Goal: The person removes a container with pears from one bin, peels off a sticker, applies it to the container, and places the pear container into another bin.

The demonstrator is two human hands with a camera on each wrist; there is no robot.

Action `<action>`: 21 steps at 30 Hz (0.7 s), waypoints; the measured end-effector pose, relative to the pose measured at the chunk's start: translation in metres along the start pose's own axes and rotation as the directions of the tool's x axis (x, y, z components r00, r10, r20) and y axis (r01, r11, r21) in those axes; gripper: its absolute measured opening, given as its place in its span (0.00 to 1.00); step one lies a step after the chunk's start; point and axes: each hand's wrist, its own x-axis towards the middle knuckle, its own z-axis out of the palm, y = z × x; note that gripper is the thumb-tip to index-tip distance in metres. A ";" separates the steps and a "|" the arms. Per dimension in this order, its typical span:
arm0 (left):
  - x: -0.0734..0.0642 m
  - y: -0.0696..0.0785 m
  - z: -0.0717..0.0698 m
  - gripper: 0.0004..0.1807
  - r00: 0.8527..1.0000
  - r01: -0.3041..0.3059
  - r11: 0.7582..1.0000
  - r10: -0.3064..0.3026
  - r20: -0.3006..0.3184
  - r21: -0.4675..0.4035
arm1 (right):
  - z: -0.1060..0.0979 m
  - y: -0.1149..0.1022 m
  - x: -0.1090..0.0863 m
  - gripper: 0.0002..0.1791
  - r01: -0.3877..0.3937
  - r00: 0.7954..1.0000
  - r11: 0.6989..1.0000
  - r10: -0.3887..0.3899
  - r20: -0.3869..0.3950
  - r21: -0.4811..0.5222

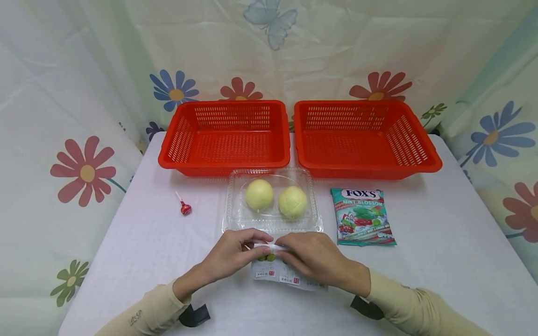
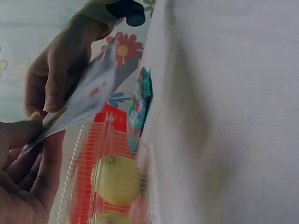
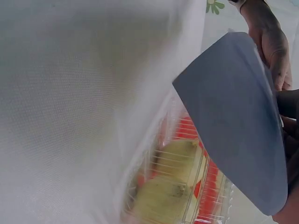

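Both hands hold a white sheet of printed labels above the table's near middle. In the head view my left hand pinches its upper left edge, thumb on the printed face. My right hand pinches the same edge further right, its fingertips close to the left ones. Green print and small red squares show on the sheet. The right wrist view shows the sheet's plain grey back. Just beyond the hands stands a clear plastic clamshell box with two round pale yellow-green fruits inside.
Two red plastic baskets, left and right, stand side by side at the back. A wrapped red lollipop lies left of the box. To its right lies a green bag of Fox's mint candy. A white cloth covers the table.
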 end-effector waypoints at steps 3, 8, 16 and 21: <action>0.000 0.000 -0.001 0.12 0.999 0.039 0.999 -0.039 0.007 -0.015 | 0.000 0.000 0.000 0.12 0.003 1.000 1.000 -0.003 -0.019 0.003; 0.000 0.001 0.000 0.08 0.999 0.046 0.999 -0.046 -0.002 0.016 | 0.001 -0.002 0.001 0.12 -0.007 1.000 1.000 0.007 -0.014 0.028; -0.001 0.000 0.002 0.07 0.999 0.021 0.999 -0.023 0.044 0.032 | 0.003 -0.003 0.004 0.06 0.051 0.999 0.996 -0.051 -0.005 0.070; -0.001 -0.003 0.003 0.07 0.997 0.025 1.000 -0.026 0.068 0.002 | 0.001 -0.003 0.006 0.05 0.025 0.999 0.997 -0.027 0.021 0.074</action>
